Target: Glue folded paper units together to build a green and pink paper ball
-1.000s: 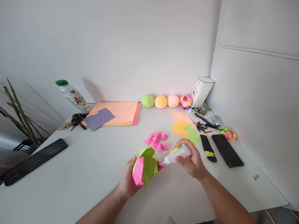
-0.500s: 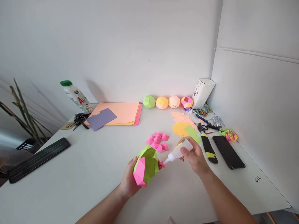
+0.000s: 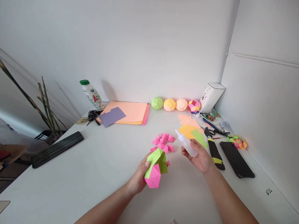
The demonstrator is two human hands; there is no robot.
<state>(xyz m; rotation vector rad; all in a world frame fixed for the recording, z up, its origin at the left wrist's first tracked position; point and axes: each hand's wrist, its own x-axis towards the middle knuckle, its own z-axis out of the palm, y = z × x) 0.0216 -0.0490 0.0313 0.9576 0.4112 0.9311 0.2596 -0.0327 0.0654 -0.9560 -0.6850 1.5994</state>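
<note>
My left hand [image 3: 137,179] grips a green and pink folded paper polyhedron [image 3: 156,168] a little above the white table [image 3: 98,165]. My right hand [image 3: 201,157] is closed round a small white glue bottle [image 3: 187,144], whose nozzle points up and to the left, away from the polyhedron. A heap of pink folded paper pieces [image 3: 163,141] lies on the table just behind both hands.
Orange and green paper squares [image 3: 190,130], a utility knife [image 3: 216,152], scissors, pens and a black phone [image 3: 237,155] lie at the right. Several paper balls [image 3: 175,105] and a white box line the back wall. Coloured paper sheets [image 3: 128,113], keys, a bottle [image 3: 91,95] and a black bar [image 3: 57,149] lie left.
My right hand has pulled the glue bottle back from the polyhedron and tipped its nozzle upward. My left hand has turned the polyhedron. The view has shifted left.
</note>
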